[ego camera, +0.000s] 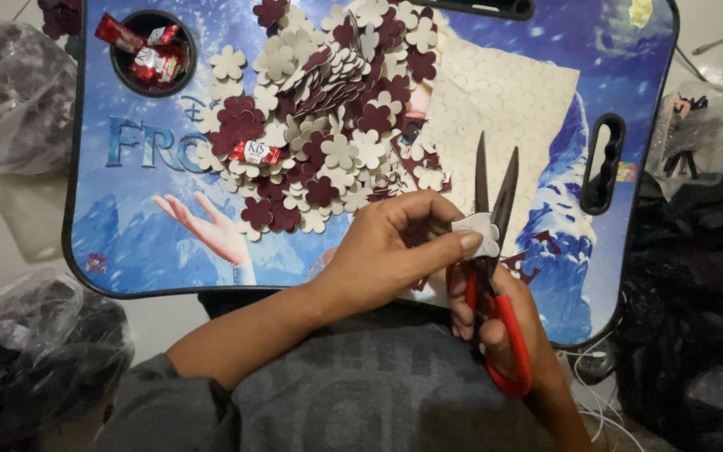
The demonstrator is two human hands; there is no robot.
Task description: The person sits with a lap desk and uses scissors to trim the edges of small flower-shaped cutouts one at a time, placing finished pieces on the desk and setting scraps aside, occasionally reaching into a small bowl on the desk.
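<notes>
A blue picture-printed lap desk (127, 243) fills the view; its near-left part lies bare, while dark bags (696, 293) crowd its right edge. A cream foam sheet (512, 109) covers the middle-right. A heap of cream and maroon foam flowers (328, 125) spreads across the far middle. At the near edge, the left hand (387, 251) pinches a cream flower piece (480, 234) between open scissors (495, 251), whose red handles the right hand (495, 322) grips. Wrapped sweets (148, 50) fill the far-left corner cup hole.

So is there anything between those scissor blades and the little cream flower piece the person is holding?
Nothing visible does. The left hand pinches the cream foam flower right at the open blades of the red-handled scissors, which the right hand grips. The pile of cut flowers lies farther up the lap tray, clear of them.
</notes>
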